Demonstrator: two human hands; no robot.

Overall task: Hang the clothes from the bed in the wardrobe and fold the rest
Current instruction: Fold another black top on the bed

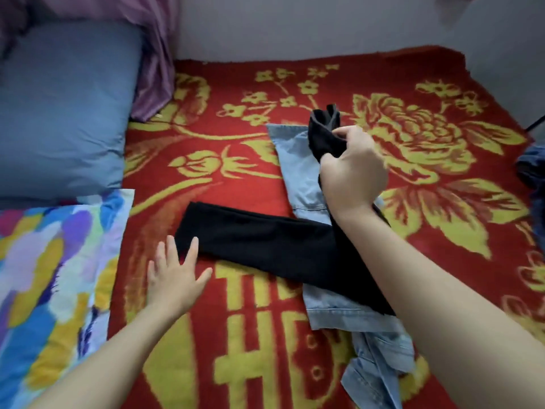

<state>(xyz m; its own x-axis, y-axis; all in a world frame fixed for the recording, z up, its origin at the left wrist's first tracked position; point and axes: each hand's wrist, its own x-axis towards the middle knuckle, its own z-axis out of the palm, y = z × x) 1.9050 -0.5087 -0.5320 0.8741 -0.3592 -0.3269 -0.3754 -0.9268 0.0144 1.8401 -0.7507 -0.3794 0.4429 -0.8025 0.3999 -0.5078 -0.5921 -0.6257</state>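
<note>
A black garment (259, 240) lies in a long strip across the red and yellow flowered blanket (244, 335) on the bed. My right hand (352, 169) grips one end of it and holds that end raised above the bed. My left hand (177, 276) is flat with spread fingers, its fingertips touching the strip's left end. Under the black garment lies a light blue denim garment (300, 172), partly flat and bunched up at its near end (380, 358).
A blue pillow (62, 113) lies at the left, with purple fabric (153, 54) behind it. A multicoloured pillow or sheet (50, 276) lies at the near left. Dark blue cloth (533, 169) shows at the right edge. A pale wall borders the far side.
</note>
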